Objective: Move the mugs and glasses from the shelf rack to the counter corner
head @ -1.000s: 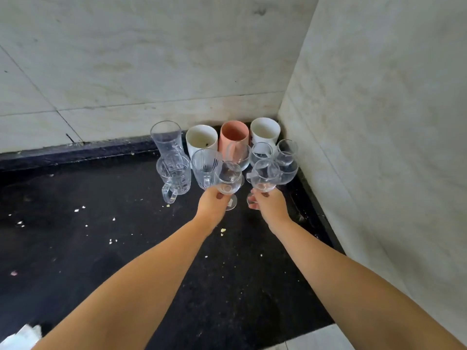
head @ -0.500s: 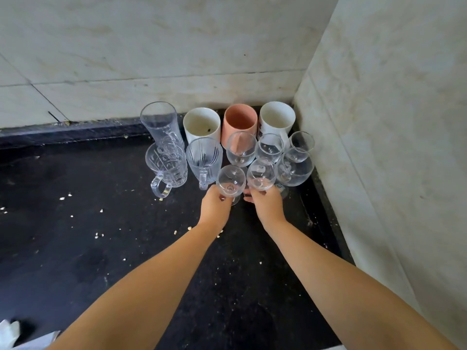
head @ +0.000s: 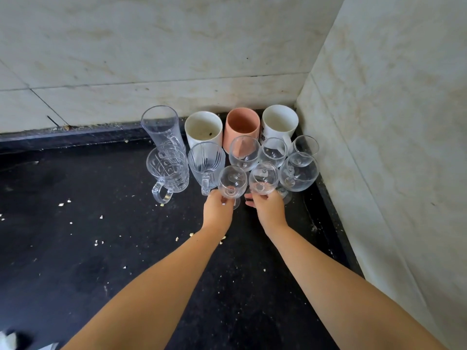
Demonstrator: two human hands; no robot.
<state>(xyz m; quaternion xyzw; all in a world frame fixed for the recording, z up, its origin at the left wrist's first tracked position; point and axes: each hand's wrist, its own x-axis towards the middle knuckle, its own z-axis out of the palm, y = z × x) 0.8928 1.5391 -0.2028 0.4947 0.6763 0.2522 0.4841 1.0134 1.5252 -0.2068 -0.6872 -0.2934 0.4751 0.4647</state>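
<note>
At the centre of the frame, a small clear stemmed wine glass is gripped low at its stem by the left hand, and a second small clear stemmed glass is grasped at its stem by the right hand. Both glasses are held upright at the front of a cluster gathered in the corner of the black stone counter, right of centre. Behind them, a pink ceramic mug is flanked by two white ceramic mugs, against the pale marble wall. A tall clear tumbler and two cut-glass handled mugs are seen at the left of the cluster. Pale crumbs are scattered across the counter.
</note>
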